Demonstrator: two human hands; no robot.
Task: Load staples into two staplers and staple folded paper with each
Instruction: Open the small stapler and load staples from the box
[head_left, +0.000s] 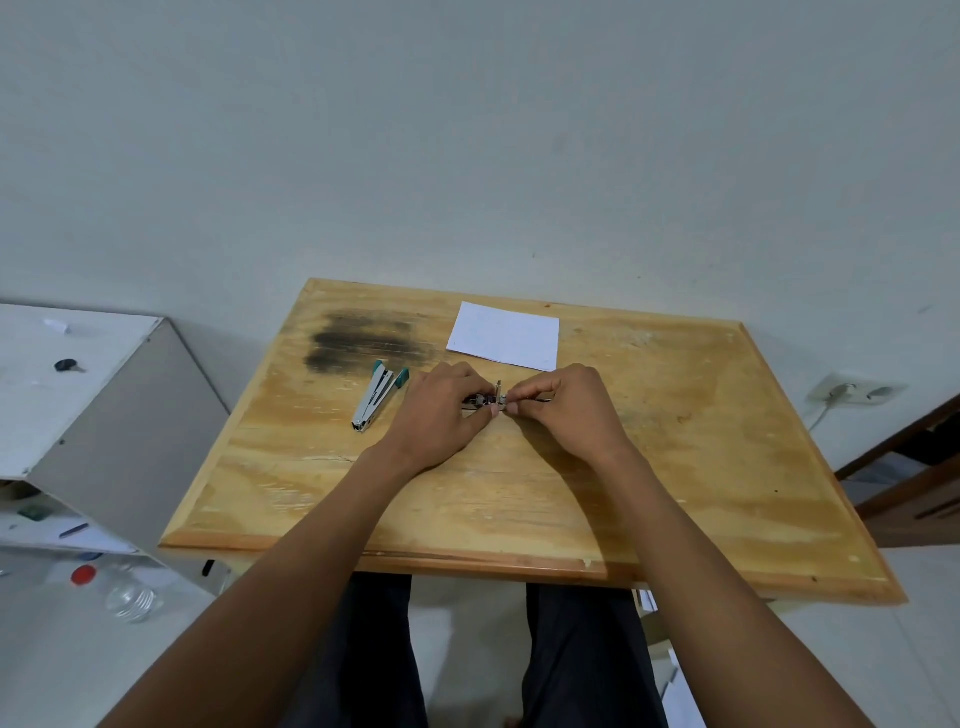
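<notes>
A small dark stapler (485, 400) lies at the middle of the wooden table (675, 457), mostly hidden between my two hands. My left hand (441, 410) grips its left part. My right hand (566, 410) pinches its right end, where thin metal parts stick out; I cannot tell if staples are among them. A second stapler (378, 396), white with teal tips, lies hinged open to the left of my left hand. A folded white paper (505, 335) lies flat near the table's far edge, behind both hands.
A dark burn stain (363, 340) marks the table's far left. A white cabinet (78, 384) stands to the left with a small dark key on top. A plastic bottle (127, 597) lies on the floor. A wall socket (857, 391) is at right.
</notes>
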